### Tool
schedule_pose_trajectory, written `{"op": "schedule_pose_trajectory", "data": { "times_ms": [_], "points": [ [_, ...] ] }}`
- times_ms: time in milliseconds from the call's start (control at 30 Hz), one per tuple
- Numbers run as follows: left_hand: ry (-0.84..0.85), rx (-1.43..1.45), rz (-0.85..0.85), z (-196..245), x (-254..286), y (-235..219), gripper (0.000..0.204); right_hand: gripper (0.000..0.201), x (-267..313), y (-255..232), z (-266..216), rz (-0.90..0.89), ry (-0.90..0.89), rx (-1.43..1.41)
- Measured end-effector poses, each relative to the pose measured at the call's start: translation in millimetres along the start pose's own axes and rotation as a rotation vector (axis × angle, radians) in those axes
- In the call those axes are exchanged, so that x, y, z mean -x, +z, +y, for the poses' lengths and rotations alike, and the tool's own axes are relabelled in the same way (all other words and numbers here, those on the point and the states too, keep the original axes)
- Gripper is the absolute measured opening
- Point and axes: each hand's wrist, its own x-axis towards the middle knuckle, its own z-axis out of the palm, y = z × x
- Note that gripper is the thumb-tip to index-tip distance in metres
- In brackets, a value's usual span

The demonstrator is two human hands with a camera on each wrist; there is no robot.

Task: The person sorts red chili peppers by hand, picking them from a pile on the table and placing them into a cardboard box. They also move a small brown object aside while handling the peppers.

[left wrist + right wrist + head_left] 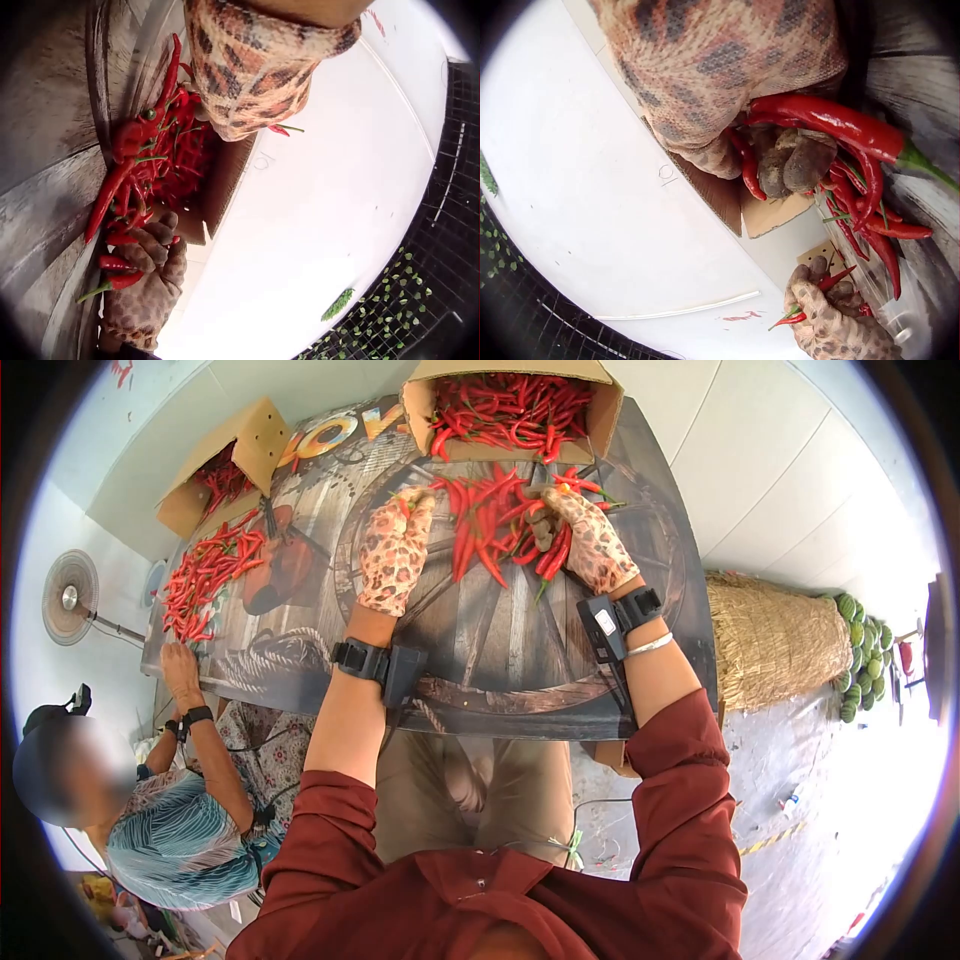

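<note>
Both hands wear leopard-print gloves with brownish fingertips, over a pile of red chili peppers (480, 525) on the table. My left hand (395, 555) is at the pile's left side. In the right wrist view the left hand (836, 326) pinches a red chili pepper (838, 278) with a green stem showing. To the right, my right hand (590, 540) has its fingers curled round a few red chili peppers (832, 124); one long one lies along the palm side with its green stem pointing out. In the left wrist view the right hand (146, 296) faces the pile.
A cardboard box (510, 455) full of chilies lies on its side behind the pile. Another box (225, 465) and a chili heap (210, 575) are at the left, where another person's hand (180, 670) rests at the table edge. The printed table (480, 650) borders a white wall.
</note>
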Motion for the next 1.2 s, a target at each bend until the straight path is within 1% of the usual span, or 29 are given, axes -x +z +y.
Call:
{"op": "schedule_pose_trajectory", "data": {
  "times_ms": [33,67,100,167,200,233,267,300,333,367,400,433,467,533,567,633,667,733,767,833,867,933,967,1033,1067,1133,1167,1200],
  "points": [
    [0.049,-0.051,-0.027,-3.2,0.2,1.2,0.022,0.045,0.8,0.0,-2.3,0.003,0.066,-0.020],
    [0.097,-0.103,-0.054,-5.9,1.2,2.2,0.023,0.045,-0.5,-0.7,-0.5,0.001,0.068,-0.020],
    [0.094,-0.104,-0.054,-7.1,2.8,3.9,0.023,0.045,-3.1,-1.6,1.0,0.004,0.088,0.024],
    [0.096,-0.102,-0.099,-8.5,6.5,9.2,0.029,0.044,-4.3,-2.4,4.2,0.006,0.109,0.068],
    [0.096,-0.101,-0.099,-2.3,7.1,7.9,0.029,0.044,-2.9,-1.3,2.3,0.010,0.060,0.106],
    [0.047,-0.163,-0.156,3.7,8.2,6.0,0.036,0.043,-1.8,-0.5,0.8,0.014,0.012,0.145],
    [-0.002,-0.226,-0.213,10.0,8.7,4.0,0.044,0.043,-1.1,-0.4,0.3,0.013,0.012,0.145],
    [-0.068,-0.225,-0.284,19.6,7.1,0.6,0.066,0.041,-0.4,-0.5,-0.4,0.012,-0.089,0.282],
    [-0.070,-0.225,-0.285,20.4,7.4,2.2,0.066,0.039,0.1,-0.2,-1.0,0.010,-0.191,0.417],
    [-0.075,-0.244,-0.354,20.4,7.2,3.8,0.067,0.039,0.0,-1.6,-2.2,0.009,-0.190,0.417],
    [-0.080,-0.262,-0.422,19.4,7.0,5.2,0.067,0.036,-0.2,-2.7,-8.1,-0.041,0.056,-0.136],
    [-0.056,-0.280,-0.407,15.0,7.1,7.5,0.068,0.034,-0.2,-3.0,-12.3,-0.089,0.304,-0.689],
    [-0.057,-0.280,-0.407,11.3,7.2,8.2,0.068,0.034,-0.2,-2.1,-13.6,-0.089,0.305,-0.689],
    [-0.064,-0.258,-0.439,7.9,6.6,8.0,0.069,0.030,0.1,0.7,-15.0,-0.024,0.186,-0.236],
    [-0.065,-0.258,-0.439,6.4,6.8,8.6,0.069,0.030,1.1,1.9,-15.1,-0.024,0.187,-0.236],
    [-0.067,-0.218,-0.463,7.7,5.9,6.9,0.071,0.030,2.6,4.3,-15.3,0.027,0.056,0.038],
    [-0.068,-0.218,-0.462,8.3,6.2,7.7,0.071,0.030,2.3,4.6,-15.4,0.026,0.056,0.038],
    [-0.031,-0.355,-0.415,9.0,7.5,13.8,0.071,0.032,1.4,4.1,-13.6,0.034,0.072,0.091],
    [-0.006,-0.386,-0.363,8.7,8.2,19.2,0.070,0.032,1.1,2.9,-11.1,0.033,0.072,0.087],
    [-0.033,-0.382,-0.397,31.3,5.4,12.9,0.072,0.027,0.3,1.1,-7.2,0.018,-0.235,0.489],
    [-0.056,-0.371,-0.430,39.1,4.0,10.4,0.074,0.027,-0.1,1.9,-7.3,0.016,-0.235,0.488],
    [-0.065,-0.331,-0.447,34.9,2.2,14.2,0.074,0.026,1.2,5.8,-18.1,-0.023,0.227,-0.635],
    [-0.073,-0.308,-0.467,32.5,1.3,15.3,0.073,0.026,3.0,8.4,-22.2,-0.024,0.229,-0.633],
    [-0.084,-0.282,-0.484,30.4,1.6,16.8,0.073,0.031,7.2,13.4,-28.5,0.052,-0.013,-0.138],
    [-0.067,-0.313,-0.465,29.4,2.1,17.8,0.073,0.031,7.8,14.0,-29.9,0.048,-0.011,-0.136],
    [-0.055,-0.344,-0.444,26.7,3.1,18.6,0.073,0.029,8.3,13.9,-31.2,0.056,0.164,-0.437],
    [-0.051,-0.349,-0.444,25.6,3.5,19.0,0.073,0.029,8.1,11.9,-30.9,0.054,0.166,-0.435],
    [-0.046,-0.355,-0.444,25.7,3.6,19.0,0.074,0.025,7.7,9.2,-31.4,0.011,0.140,-0.337]
  ]
}}
